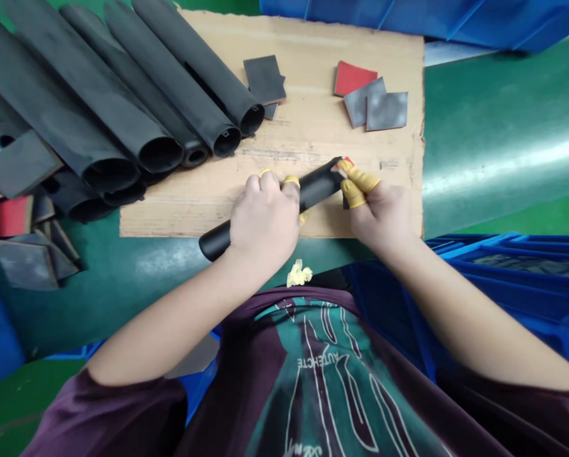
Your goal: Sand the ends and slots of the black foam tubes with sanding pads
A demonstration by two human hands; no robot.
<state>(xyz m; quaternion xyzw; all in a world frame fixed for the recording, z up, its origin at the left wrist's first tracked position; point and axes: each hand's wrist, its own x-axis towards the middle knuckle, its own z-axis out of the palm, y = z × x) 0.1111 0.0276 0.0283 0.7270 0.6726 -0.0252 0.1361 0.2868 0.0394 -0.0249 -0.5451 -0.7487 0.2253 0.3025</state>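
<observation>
A black rubber tube [317,190] lies slantwise across the front of the cardboard sheet [313,44], its far end lifted. My left hand [264,219] wraps around its middle, with yellow finger cots on the fingers. At the far end, my right hand [377,209] pinches a small red piece [347,162] against the tube mouth, between thumb and forefinger, both in yellow finger cots [358,179]. The hands hide part of the tube and most of the red piece.
Several large black tubes [122,82] lie side by side at upper left. Grey and red square pads [365,98] and dark squares [264,79] rest on the cardboard. More squares [22,260] are piled at left. Blue crates [517,254] stand right and behind; a yellow scrap [298,274] lies in front.
</observation>
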